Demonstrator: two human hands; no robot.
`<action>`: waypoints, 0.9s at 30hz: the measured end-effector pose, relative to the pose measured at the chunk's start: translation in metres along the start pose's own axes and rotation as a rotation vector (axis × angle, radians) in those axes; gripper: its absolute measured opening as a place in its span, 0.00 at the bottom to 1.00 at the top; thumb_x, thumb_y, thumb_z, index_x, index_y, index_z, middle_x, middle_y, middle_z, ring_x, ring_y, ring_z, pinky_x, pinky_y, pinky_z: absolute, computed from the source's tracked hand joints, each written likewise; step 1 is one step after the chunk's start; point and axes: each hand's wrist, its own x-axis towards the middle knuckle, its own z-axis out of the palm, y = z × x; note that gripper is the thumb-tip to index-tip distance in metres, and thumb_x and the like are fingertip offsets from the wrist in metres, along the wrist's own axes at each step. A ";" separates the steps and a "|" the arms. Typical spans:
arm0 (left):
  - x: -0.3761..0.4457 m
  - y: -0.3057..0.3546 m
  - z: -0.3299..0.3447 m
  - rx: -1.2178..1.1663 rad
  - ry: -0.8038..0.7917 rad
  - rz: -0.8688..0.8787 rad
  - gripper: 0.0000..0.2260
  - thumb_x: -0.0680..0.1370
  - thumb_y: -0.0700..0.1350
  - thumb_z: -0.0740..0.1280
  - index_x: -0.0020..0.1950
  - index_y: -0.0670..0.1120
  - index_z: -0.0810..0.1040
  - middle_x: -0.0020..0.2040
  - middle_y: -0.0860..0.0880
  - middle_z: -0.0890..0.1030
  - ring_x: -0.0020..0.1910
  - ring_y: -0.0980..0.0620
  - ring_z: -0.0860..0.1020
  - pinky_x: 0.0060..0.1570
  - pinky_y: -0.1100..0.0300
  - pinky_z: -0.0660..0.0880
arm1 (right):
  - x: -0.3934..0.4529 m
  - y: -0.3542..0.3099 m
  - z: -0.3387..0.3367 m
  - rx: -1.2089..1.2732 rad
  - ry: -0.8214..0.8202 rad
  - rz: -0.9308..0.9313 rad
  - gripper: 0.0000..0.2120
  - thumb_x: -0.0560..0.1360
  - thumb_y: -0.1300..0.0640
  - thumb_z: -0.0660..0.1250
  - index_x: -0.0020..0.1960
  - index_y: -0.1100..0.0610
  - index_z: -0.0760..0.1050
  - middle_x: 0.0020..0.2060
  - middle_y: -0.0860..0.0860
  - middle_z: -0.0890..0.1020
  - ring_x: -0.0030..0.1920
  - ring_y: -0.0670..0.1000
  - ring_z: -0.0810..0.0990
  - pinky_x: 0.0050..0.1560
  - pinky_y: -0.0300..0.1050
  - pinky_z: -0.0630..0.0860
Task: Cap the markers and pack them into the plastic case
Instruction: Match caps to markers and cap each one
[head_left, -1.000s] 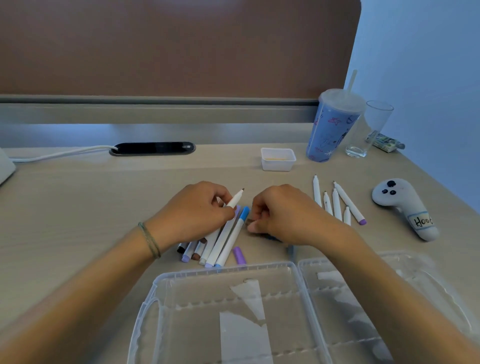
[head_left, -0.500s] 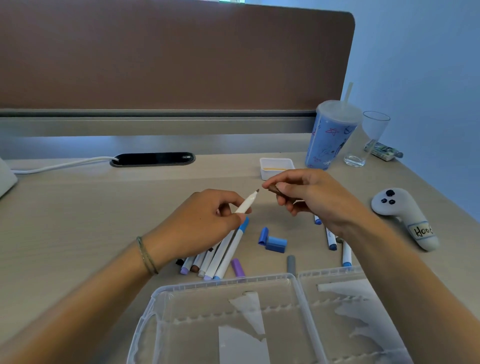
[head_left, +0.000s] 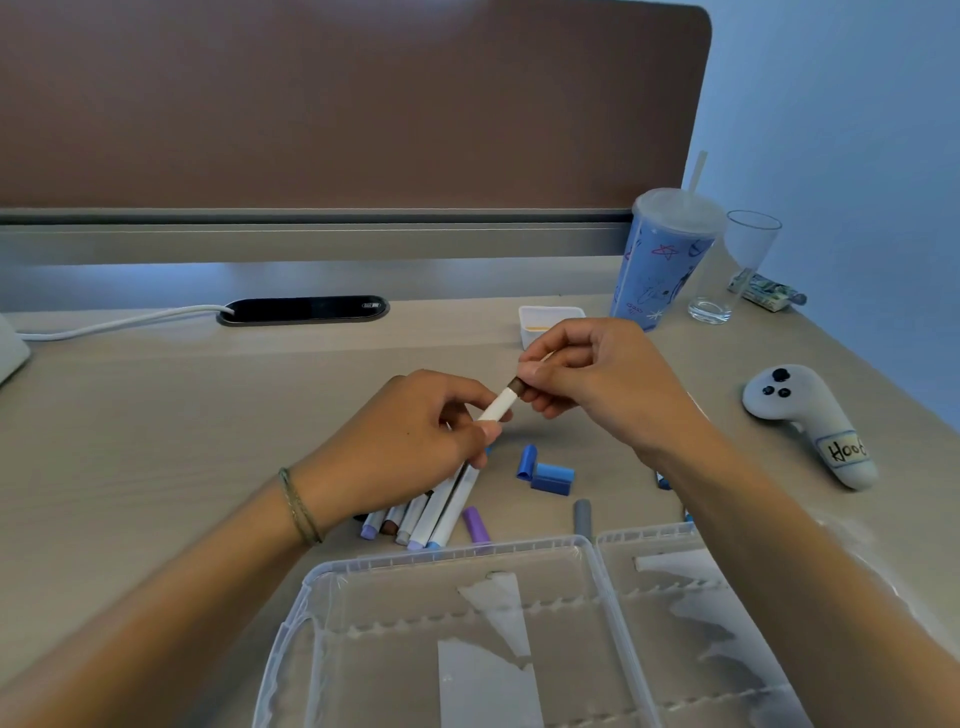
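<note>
The person's left hand (head_left: 415, 441) grips a white marker (head_left: 500, 406) by its barrel, fingers curled round it, above the desk (head_left: 156, 415) just behind the plastic case (head_left: 447, 639). The marker's long axis runs diagonally, up and away from the case toward the right hand (head_left: 587, 384). That hand pinches a brown cap (head_left: 516, 387) between thumb and fingertips, and the cap sits on the marker's far end. Whether it is fully seated cannot be told from here.

Judgement: the capping step is in hand. The coming move turns on keeping the cap in line with the barrel and pressing both hands toward each other along that diagonal; any tilt could jam the cap.

The marker is slim and white, with colour showing only at the brown cap.

Just behind the case's far wall, under the left hand, lies a cluster of about 5 capped markers (head_left: 415, 519), lilac, brown and blue ends toward the case. Loose caps lie beside it: 1 purple cap (head_left: 476, 525), 1 grey cap (head_left: 582, 517) and 2 blue caps (head_left: 545, 473). The case lies open in 2 halves and holds no markers, so packing is not yet begun.
</note>
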 end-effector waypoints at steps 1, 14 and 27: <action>-0.001 0.000 0.000 -0.022 0.008 -0.002 0.08 0.82 0.49 0.66 0.58 0.56 0.81 0.36 0.56 0.85 0.27 0.59 0.73 0.30 0.65 0.71 | -0.001 0.000 0.002 0.009 0.026 -0.015 0.02 0.77 0.64 0.72 0.50 0.63 0.83 0.37 0.56 0.87 0.36 0.53 0.86 0.41 0.43 0.84; 0.001 0.006 -0.002 0.094 0.034 -0.069 0.06 0.81 0.46 0.67 0.54 0.55 0.82 0.33 0.54 0.85 0.30 0.60 0.79 0.31 0.68 0.72 | -0.003 0.004 0.015 -0.023 0.060 -0.042 0.02 0.78 0.65 0.71 0.49 0.61 0.83 0.37 0.54 0.87 0.36 0.50 0.87 0.41 0.42 0.84; 0.002 -0.015 0.005 0.493 0.139 -0.113 0.11 0.77 0.51 0.70 0.58 0.54 0.83 0.37 0.55 0.78 0.37 0.56 0.76 0.34 0.63 0.69 | 0.011 0.037 -0.067 -0.781 0.272 0.202 0.12 0.77 0.53 0.70 0.37 0.55 0.83 0.34 0.53 0.84 0.41 0.54 0.83 0.47 0.49 0.81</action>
